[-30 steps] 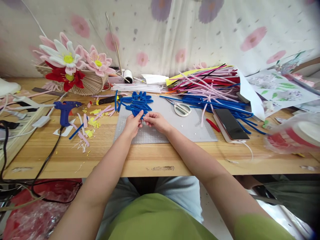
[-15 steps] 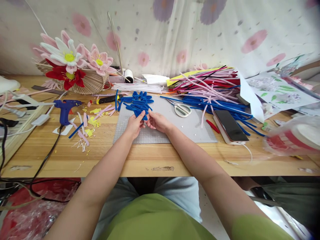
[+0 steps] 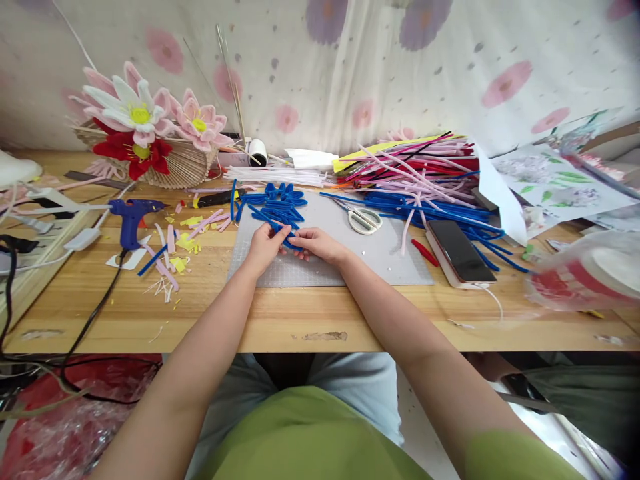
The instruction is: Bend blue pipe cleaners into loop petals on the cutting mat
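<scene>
Blue fuzzy piece (image 3: 286,237) between the two hands (image 3: 294,247), pinched by fingers of both

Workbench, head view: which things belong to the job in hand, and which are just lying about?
Likely in the job:
- blue fuzzy piece, in the grip of left hand and right hand
- blue loops
- blue stems
- grey mat
- scissors, perhaps

Apparently just lying about:
- phone
- bagged tub
- yellow scraps
- glue gun, unheld
</scene>
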`<state>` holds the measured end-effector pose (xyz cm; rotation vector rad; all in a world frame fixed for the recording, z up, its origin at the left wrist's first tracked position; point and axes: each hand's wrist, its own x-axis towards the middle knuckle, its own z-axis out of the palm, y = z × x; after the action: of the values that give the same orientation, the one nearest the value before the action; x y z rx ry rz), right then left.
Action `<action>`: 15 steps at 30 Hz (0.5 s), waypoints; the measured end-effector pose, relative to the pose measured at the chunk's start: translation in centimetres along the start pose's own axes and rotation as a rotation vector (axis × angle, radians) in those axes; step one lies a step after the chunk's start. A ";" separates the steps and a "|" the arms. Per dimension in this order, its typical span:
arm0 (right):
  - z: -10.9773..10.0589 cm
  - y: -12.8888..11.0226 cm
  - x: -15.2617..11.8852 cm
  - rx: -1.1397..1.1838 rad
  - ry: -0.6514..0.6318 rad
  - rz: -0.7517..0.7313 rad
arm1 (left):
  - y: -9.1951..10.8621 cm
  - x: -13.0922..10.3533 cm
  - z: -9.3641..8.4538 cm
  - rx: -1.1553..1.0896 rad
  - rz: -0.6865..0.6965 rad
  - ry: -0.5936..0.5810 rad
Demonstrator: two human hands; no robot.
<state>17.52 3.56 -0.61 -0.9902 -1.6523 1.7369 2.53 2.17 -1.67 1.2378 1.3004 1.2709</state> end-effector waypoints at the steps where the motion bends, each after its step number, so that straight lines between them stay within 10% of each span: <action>1: 0.1 0.0 0.1 -0.005 0.016 0.010 | 0.0 -0.1 0.1 0.011 -0.007 -0.020; 7: 0.7 -0.2 0.3 -0.026 0.155 0.069 | -0.5 0.1 0.1 0.008 0.019 -0.017; 15: 1.6 0.5 0.8 -0.045 0.269 0.030 | 1.2 0.2 -0.5 0.588 0.181 0.132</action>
<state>15.81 3.16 -1.20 -1.2170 -1.5155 1.5148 2.09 2.29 -0.40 1.7316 1.7679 1.1421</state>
